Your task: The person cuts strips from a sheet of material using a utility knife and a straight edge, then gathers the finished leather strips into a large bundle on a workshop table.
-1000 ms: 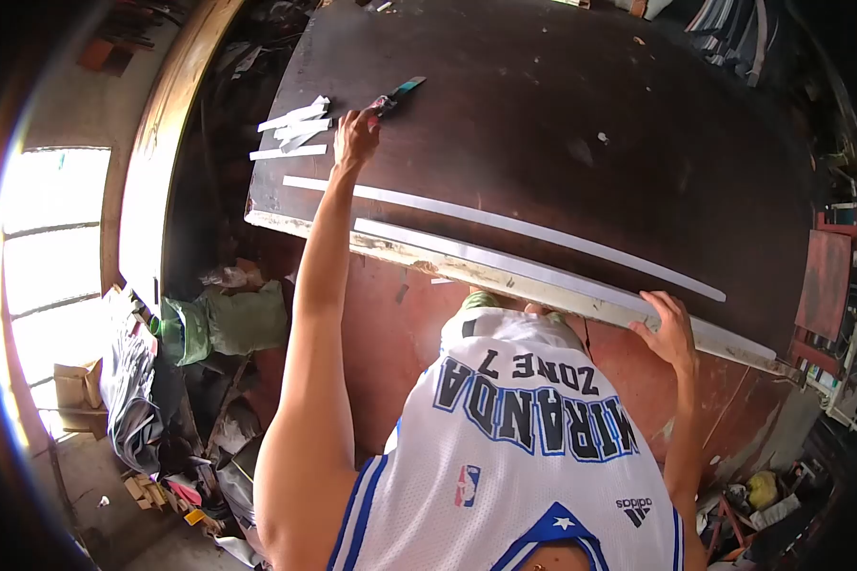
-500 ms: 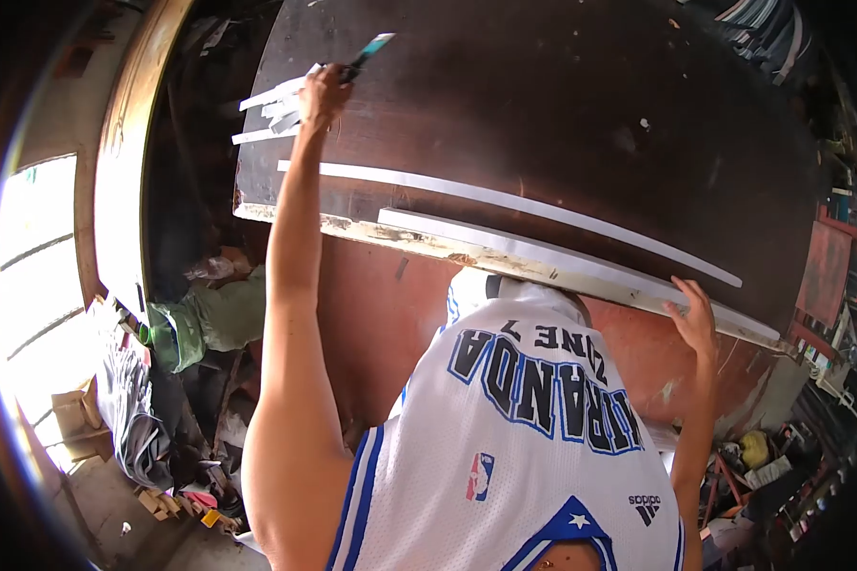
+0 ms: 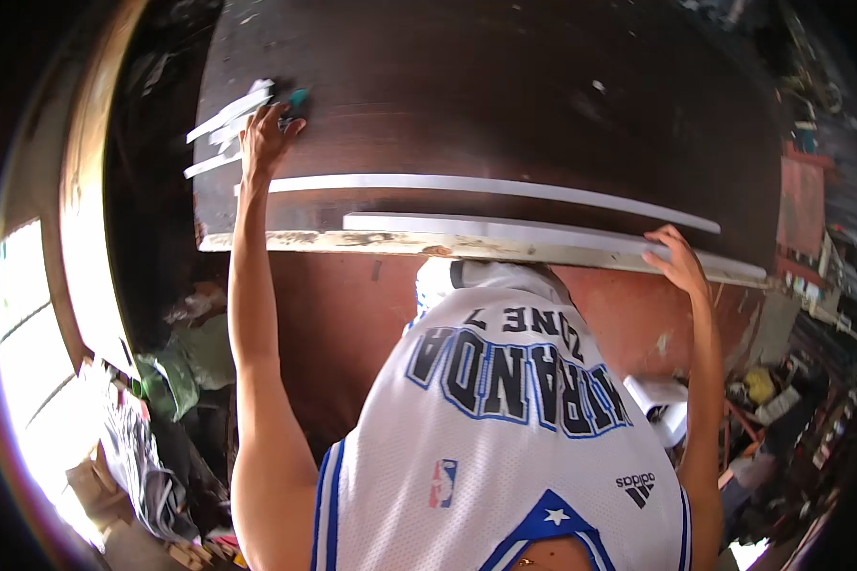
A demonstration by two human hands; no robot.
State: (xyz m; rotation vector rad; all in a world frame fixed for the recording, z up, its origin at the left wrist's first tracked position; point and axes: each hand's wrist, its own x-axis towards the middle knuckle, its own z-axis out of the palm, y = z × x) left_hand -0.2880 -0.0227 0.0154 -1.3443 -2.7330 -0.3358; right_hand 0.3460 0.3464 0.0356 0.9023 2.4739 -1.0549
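My left hand (image 3: pixel 269 145) is at the far left of the dark tabletop (image 3: pixel 467 114), its fingers spread. Just beyond its fingertips lies a teal-and-black tool (image 3: pixel 298 98), knife-like but partly hidden by the fingers. Several short white strips (image 3: pixel 233 116) are bunched beside that hand. At the near right edge, my right hand (image 3: pixel 678 262) rests its parted fingertips on a long white strip (image 3: pixel 505 231) along the table's edge. A second long white strip (image 3: pixel 476 185) runs roughly parallel, farther in; my left wrist passes over its left end.
A pale, worn edge (image 3: pixel 286 242) borders the tabletop above a reddish panel (image 3: pixel 352 295). Green bags (image 3: pixel 171 381) and a grey folded pile (image 3: pixel 143 457) are at lower left. Clutter with a yellow item (image 3: pixel 759 385) is at lower right. A red frame (image 3: pixel 802 205) stands at right.
My left hand has let go of the teal-and-black tool and opened its fingers. The view has shifted, so the table appears more level. My right hand stays at the near strip.
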